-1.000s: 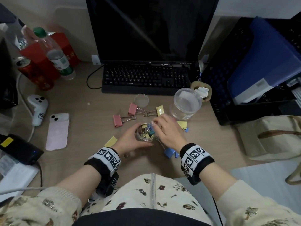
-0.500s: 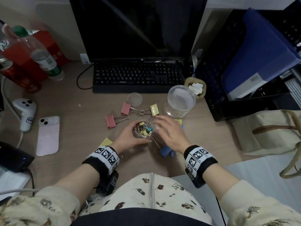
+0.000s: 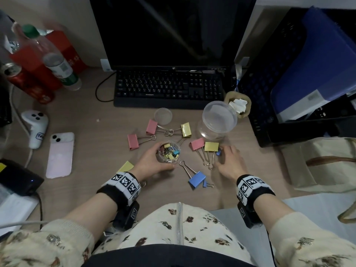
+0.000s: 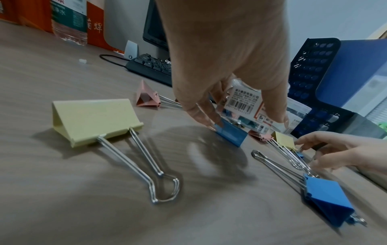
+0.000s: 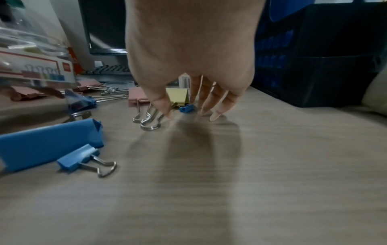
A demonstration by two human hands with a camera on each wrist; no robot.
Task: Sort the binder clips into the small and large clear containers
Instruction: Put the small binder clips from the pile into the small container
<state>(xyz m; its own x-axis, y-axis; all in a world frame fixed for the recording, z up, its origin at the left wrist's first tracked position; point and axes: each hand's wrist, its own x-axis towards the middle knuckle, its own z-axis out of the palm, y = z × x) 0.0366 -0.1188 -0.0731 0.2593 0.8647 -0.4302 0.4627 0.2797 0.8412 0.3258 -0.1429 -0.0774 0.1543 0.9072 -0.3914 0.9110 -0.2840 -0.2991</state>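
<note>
My left hand (image 3: 155,160) grips the small clear container (image 3: 169,152), which holds several small coloured clips; its label shows in the left wrist view (image 4: 245,106). My right hand (image 3: 224,158) is open, fingertips down on the desk around a small blue clip (image 3: 218,152) (image 5: 186,108), not holding it. Beside it lie a large yellow clip (image 3: 211,147) and a large pink clip (image 3: 197,143). The large clear container (image 3: 217,122) stands behind them. A large blue clip (image 3: 197,179) with another small blue clip (image 3: 207,184) lies between my wrists.
More large clips lie near the keyboard (image 3: 169,89): two pink (image 3: 133,141) (image 3: 152,127) and one yellow (image 3: 186,129). Another yellow one (image 3: 126,166) lies by my left wrist. A small clear lid (image 3: 163,116), a phone (image 3: 60,155) and a black crate (image 3: 289,83) surround the work area.
My right hand has left the mouth of the small container and moved right to the small blue clip beside the yellow clip. The left hand still holds the container.
</note>
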